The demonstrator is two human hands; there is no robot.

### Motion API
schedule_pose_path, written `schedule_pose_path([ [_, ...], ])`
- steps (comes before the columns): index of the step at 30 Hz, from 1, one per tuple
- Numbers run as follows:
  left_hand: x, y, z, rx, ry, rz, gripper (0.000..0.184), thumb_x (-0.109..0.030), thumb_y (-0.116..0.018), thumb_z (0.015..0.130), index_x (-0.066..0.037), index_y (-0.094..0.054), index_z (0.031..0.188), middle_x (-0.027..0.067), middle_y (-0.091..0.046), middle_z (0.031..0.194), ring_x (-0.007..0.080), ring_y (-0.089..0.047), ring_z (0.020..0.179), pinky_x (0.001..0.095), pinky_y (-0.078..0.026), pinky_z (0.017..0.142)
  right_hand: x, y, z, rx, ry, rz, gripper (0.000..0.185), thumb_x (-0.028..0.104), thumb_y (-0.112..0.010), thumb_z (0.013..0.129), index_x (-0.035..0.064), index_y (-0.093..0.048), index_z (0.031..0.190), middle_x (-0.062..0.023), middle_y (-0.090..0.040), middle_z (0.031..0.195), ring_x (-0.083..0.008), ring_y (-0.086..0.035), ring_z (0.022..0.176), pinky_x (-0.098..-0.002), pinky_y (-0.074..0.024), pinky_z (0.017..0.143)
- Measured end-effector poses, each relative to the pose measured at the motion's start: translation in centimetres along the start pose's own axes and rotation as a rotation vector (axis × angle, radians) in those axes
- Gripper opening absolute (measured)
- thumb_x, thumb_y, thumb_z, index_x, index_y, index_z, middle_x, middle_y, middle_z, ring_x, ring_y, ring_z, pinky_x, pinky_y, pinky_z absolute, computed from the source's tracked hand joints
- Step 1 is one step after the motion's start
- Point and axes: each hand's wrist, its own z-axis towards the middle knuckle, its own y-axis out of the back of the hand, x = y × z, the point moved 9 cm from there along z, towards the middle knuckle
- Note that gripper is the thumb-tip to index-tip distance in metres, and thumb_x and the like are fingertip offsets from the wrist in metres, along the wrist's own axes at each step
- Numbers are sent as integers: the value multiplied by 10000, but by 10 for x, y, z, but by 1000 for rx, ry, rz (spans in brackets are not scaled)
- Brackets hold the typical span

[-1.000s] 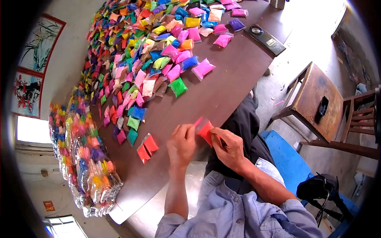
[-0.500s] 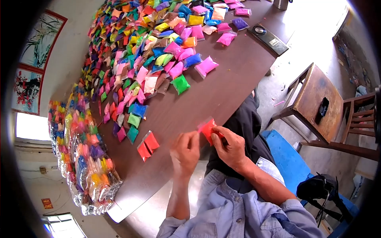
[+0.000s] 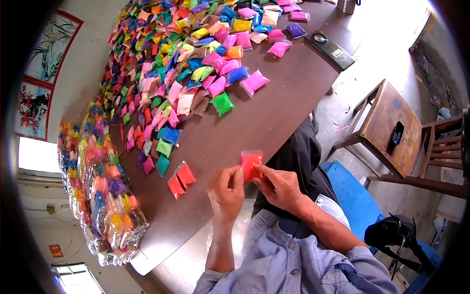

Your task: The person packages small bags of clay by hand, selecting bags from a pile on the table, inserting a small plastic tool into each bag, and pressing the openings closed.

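A small clear packet with a bright red filling (image 3: 251, 165) is held upright in front of me, its clear strip at the top. My right hand (image 3: 283, 190) pinches its right side between thumb and fingers. My left hand (image 3: 226, 190) is closed at the packet's left edge, thumb and forefinger pressed together there. On the table (image 3: 235, 130), left of my left hand, two red packets (image 3: 181, 179) lie side by side. Beyond them spreads a large heap of colorful packets (image 3: 196, 63), with a green packet (image 3: 223, 104) at its near edge.
Large clear bags full of colored packets (image 3: 110, 196) stand along the table's left end. A flat black scale-like device (image 3: 329, 49) and a metal cup (image 3: 346, 6) sit on the far right. A wooden stool (image 3: 391, 127) and blue bench (image 3: 352, 191) stand to my right.
The red packet has turned from tilted to upright and shifted slightly left. My left fingers have come up to its left edge. My right hand keeps its pinch.
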Motion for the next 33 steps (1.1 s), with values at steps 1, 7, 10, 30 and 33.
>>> schedule_pose_path([
  [1,1,-1,-2,-2,3,2,72,-62,-734,939,-1,-710,969,154,-696,840,309,-682,711,393,-524,621,8,0,1,-13,96,12,315,63,-801,848,-10,-706,1139,-151,-653,691,-296,-686,607,-366,-534,553],
  [7,2,-2,-1,-2,-21,26,51,-43,-726,939,-12,-712,977,147,-688,827,310,-671,694,389,-519,609,20,7,9,-62,100,-52,285,23,-790,830,37,-728,1109,-134,-685,978,-231,-662,625,-318,-541,562],
  [10,3,-5,1,36,-22,25,46,-38,-721,940,-17,-709,979,151,-697,841,313,-682,704,390,-524,611,17,4,14,-65,126,-92,268,18,-769,835,53,-726,1097,-138,-670,1125,-221,-669,644,-320,-557,575],
  [30,30,13,-9,-16,79,176,40,-42,-725,927,-29,-689,938,151,-705,860,354,-699,758,428,-535,635,18,-4,15,-24,83,-239,376,160,-834,812,89,-704,1157,-108,-623,1066,-262,-703,809,-343,-564,609],
  [33,15,19,-11,-34,44,148,45,-42,-727,925,-28,-685,931,152,-705,858,354,-703,759,434,-540,628,15,-5,12,-24,37,-243,328,162,-825,833,65,-743,1135,-109,-635,1038,-253,-692,772,-342,-577,622],
])
